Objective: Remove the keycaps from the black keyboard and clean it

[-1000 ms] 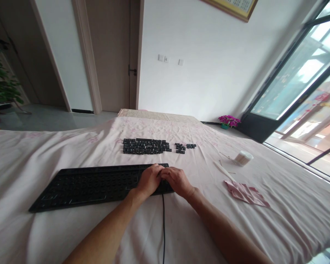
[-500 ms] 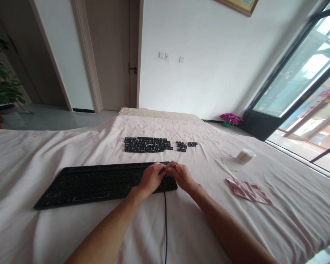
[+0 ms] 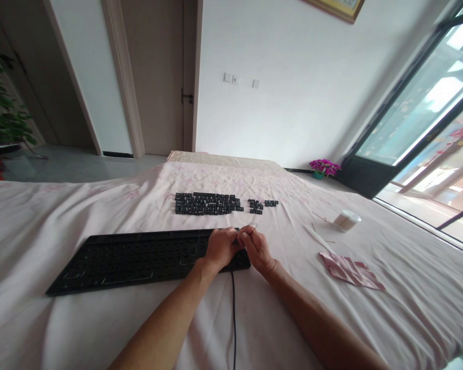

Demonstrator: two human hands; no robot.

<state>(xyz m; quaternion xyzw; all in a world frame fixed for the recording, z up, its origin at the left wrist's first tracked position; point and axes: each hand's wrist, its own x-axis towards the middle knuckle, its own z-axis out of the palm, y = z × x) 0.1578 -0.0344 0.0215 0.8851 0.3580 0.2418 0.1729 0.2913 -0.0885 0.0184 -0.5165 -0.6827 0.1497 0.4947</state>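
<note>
A black keyboard (image 3: 139, 257) lies on the pink cloth with most of its keycaps off. Over its right end, my left hand (image 3: 221, 247) and my right hand (image 3: 255, 249) meet at the fingertips. A thin wire loop, like that of a wire keycap puller (image 3: 253, 224), sticks up from my closed right fingers. My left fingers are pinched together beside them; what they hold is hidden. Behind the keyboard, loose black keycaps (image 3: 204, 204) lie in rows, with smaller groups of keycaps (image 3: 255, 206) to their right.
The keyboard's cable (image 3: 233, 318) runs toward me between my forearms. On the right are a clear tub of cotton swabs (image 3: 347, 221), some loose swabs and a folded pink cloth (image 3: 353, 271). Everything rests on a wrinkled pale pink bedsheet (image 3: 100, 329).
Both hands have shifted slightly right and are more tightly closed together. A wire loop now shows above my right fingers.
</note>
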